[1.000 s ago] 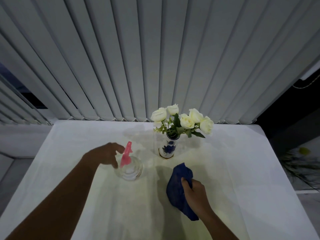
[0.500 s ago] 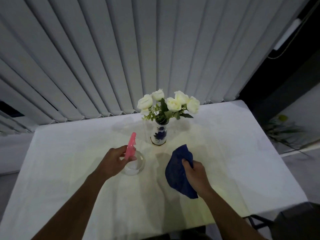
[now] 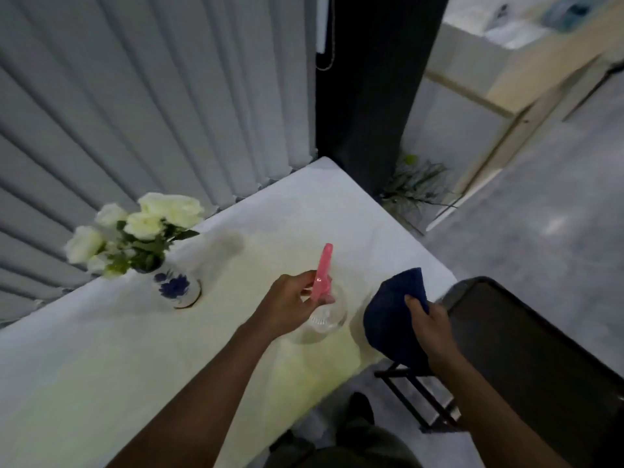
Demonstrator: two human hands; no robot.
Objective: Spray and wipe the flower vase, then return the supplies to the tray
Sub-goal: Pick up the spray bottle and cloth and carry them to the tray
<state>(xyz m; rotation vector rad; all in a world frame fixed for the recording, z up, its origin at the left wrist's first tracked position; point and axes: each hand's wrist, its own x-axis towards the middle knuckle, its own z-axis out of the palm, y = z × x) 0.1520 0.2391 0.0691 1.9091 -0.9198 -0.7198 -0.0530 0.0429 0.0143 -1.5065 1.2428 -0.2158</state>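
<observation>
Two hands: we find both occupied, each carrying one supply.
Left hand (image 3: 292, 307): clasped round the pink trigger head of the spray bottle (image 3: 322, 304), fingers at the neck, forearm reaching in from the near left.
Spray bottle: clear round body, upright, near the table's right edge; we cannot tell whether its base rests on the cloth or is lifted just clear.
Right hand (image 3: 429, 324): clenched on the blue cloth (image 3: 391, 315), thumb pressed on top, the fabric bunched and hanging below the palm over the table's right edge.
Flower vase (image 3: 177, 287): white with a blue motif, upright at the far left of the table (image 3: 101, 349), holding white roses (image 3: 145, 224); well apart from both hands.
Tray (image 3: 526, 349): dark flat surface to the right, on a black stand; we take it to be the tray, though blur leaves some doubt. The cloth hand is just beside its near-left edge.
Reason for hold: we judge both supplies are gripped for carrying towards the right, not aimed at the vase.
Stage: we judge this the return step; neither item lies on the tray yet.
</observation>
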